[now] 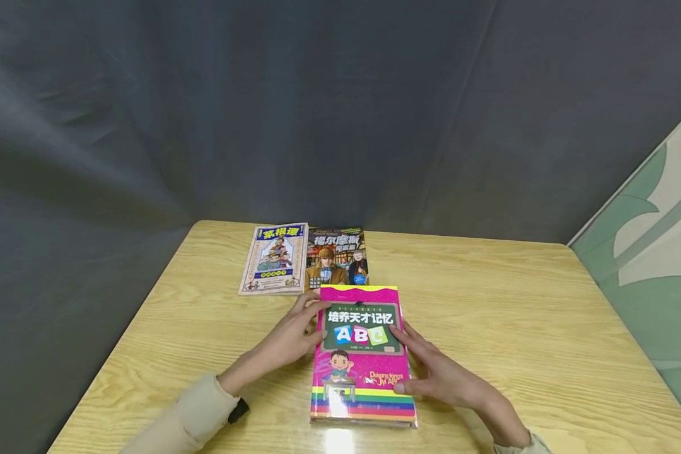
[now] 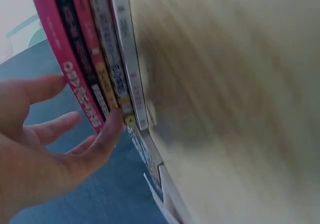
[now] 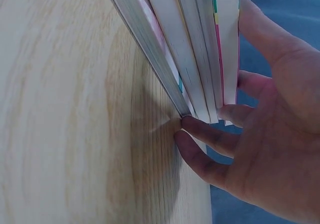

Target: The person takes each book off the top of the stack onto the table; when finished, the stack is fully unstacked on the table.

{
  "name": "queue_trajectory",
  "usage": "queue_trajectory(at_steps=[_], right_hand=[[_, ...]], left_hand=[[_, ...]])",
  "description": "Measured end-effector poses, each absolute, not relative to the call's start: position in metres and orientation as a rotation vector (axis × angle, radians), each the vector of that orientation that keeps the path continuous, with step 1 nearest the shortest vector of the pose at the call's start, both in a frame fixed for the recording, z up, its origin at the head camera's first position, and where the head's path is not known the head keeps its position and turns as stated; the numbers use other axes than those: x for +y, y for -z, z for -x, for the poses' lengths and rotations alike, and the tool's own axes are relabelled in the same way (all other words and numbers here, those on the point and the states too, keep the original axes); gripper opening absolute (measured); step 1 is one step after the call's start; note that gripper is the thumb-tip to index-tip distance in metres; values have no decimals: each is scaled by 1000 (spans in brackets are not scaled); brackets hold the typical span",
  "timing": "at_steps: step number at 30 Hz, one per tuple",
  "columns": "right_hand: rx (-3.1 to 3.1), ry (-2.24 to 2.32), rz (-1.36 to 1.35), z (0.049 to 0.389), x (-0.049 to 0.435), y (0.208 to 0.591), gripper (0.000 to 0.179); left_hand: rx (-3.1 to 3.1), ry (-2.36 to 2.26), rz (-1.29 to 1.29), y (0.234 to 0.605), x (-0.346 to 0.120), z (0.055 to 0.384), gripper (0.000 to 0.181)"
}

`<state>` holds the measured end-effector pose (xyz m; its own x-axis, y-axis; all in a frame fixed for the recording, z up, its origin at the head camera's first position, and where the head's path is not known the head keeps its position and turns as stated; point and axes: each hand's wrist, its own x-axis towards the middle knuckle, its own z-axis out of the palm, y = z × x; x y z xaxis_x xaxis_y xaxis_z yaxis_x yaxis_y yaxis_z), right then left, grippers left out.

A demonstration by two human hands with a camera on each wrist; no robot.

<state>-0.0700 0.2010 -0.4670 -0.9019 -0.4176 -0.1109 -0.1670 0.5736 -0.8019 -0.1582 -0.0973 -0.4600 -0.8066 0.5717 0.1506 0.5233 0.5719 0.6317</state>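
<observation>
A pink book point(image 1: 374, 362) with "ABC" on its cover tops a stack of several books near the table's front. Along the stack's left side, my left hand point(image 1: 286, 334) touches the edges with its fingertips. The left wrist view shows the spines point(image 2: 107, 38) lined up, the fingers of that hand point(image 2: 55, 159) against them. My right hand point(image 1: 445, 372) rests at the opposite side, thumb at the top cover's edge. In the right wrist view its fingers point(image 3: 210, 134) are spread along the page edges point(image 3: 187, 48), two of them low by the tabletop.
Behind the stack lie a pale comic-style book point(image 1: 275, 258) and a dark book with two figures point(image 1: 337, 258), side by side. The wooden table point(image 1: 488, 284) extends to both sides. A dark curtain point(image 1: 340, 113) hangs behind it; a green-and-white patterned surface point(image 1: 658, 252) is at the right.
</observation>
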Motion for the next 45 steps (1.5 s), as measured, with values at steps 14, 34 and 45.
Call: queue_trajectory(at_steps=[14, 34, 45], right_hand=[[2531, 1216, 488, 72, 203, 470, 91], [2640, 1288, 353, 108, 195, 463, 73], [2378, 1439, 321, 100, 222, 465, 77]], left_hand=[[2570, -1196, -819, 470, -103, 155, 66], [2539, -1285, -776, 475, -105, 152, 68], [2558, -1088, -890, 475, -106, 149, 70]])
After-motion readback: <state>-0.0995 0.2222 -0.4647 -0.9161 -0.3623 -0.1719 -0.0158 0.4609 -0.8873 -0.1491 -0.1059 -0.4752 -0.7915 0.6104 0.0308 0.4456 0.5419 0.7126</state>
